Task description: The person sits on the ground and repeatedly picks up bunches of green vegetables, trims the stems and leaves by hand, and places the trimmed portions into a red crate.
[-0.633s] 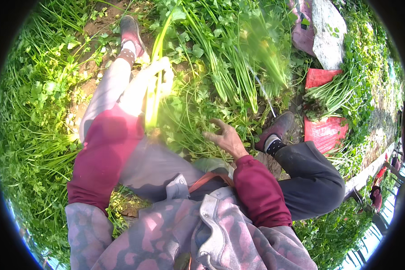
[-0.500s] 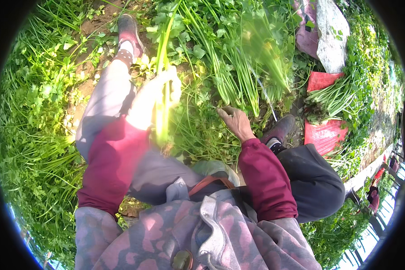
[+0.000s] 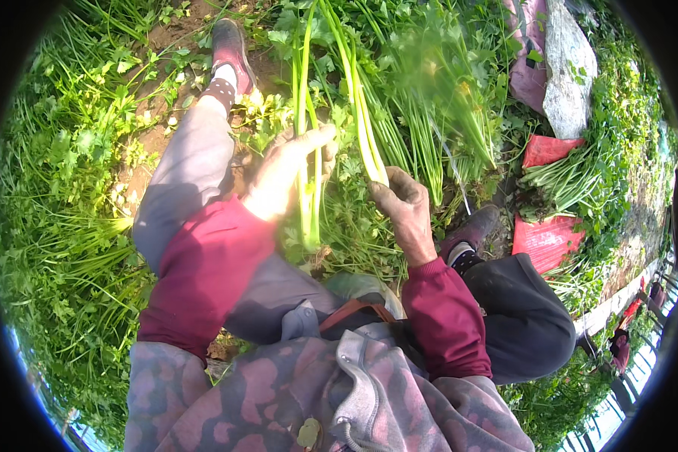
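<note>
Two bunches of long pale-green celery stalks (image 3: 307, 188) stand upright, one per hand. Left hand (image 3: 286, 169) fingers wrap one bunch mid-stalk; right hand (image 3: 403, 207) fingers pinch the second bunch (image 3: 361, 120) near its base. Stalks look light, crisp, snappable; grip low. Beyond the fingers: leafy plants (image 3: 437, 90), two red bags (image 3: 546, 241).

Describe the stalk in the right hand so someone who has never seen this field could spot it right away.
Start at the person's grey trouser leg stretched over the soil, then move right past the left hand with its own stalks. The right hand pinches the base of a pale yellow-green stalk. Unlike the left hand's upright stalks, it leans up to the left.
</note>
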Available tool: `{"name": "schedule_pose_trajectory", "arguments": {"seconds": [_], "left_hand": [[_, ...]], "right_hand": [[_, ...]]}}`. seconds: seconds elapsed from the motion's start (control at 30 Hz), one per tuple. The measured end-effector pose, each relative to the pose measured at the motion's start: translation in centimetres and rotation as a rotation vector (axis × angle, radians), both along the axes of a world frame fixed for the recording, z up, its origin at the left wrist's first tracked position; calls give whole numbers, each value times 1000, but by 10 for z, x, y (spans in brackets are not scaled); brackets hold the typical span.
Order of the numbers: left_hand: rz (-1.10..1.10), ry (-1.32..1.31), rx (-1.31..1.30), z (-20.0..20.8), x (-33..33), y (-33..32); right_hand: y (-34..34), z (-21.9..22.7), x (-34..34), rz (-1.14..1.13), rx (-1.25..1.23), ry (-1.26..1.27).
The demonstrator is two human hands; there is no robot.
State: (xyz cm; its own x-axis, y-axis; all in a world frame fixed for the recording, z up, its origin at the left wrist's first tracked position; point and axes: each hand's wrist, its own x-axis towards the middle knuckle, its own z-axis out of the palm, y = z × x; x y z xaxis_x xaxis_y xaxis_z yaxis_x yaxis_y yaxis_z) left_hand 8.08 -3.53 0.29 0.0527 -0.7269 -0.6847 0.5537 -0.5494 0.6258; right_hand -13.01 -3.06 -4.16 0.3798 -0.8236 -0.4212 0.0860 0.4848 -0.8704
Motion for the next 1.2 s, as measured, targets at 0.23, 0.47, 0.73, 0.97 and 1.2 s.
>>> {"name": "schedule_pose_trajectory", "arguments": {"seconds": [0.23, 0.47, 0.73, 0.97, 1.2], "left_hand": [[-9, -64, 45, -32, -17, 21], [-74, -270, 103, -92, -21, 33], [-172, -90, -5, -73, -23, 25], [22, -15, -3, -25, -22, 14], [34, 508, -387, 21, -5, 6]], "right_hand": [[37, 19, -22, 15, 197, 161], [70, 29, -27, 37, -327, 415], [102, 19, -17, -66, 150, -28], [108, -39, -36, 276, 111, 306], [40, -121, -42, 228, -314, 525]]}}
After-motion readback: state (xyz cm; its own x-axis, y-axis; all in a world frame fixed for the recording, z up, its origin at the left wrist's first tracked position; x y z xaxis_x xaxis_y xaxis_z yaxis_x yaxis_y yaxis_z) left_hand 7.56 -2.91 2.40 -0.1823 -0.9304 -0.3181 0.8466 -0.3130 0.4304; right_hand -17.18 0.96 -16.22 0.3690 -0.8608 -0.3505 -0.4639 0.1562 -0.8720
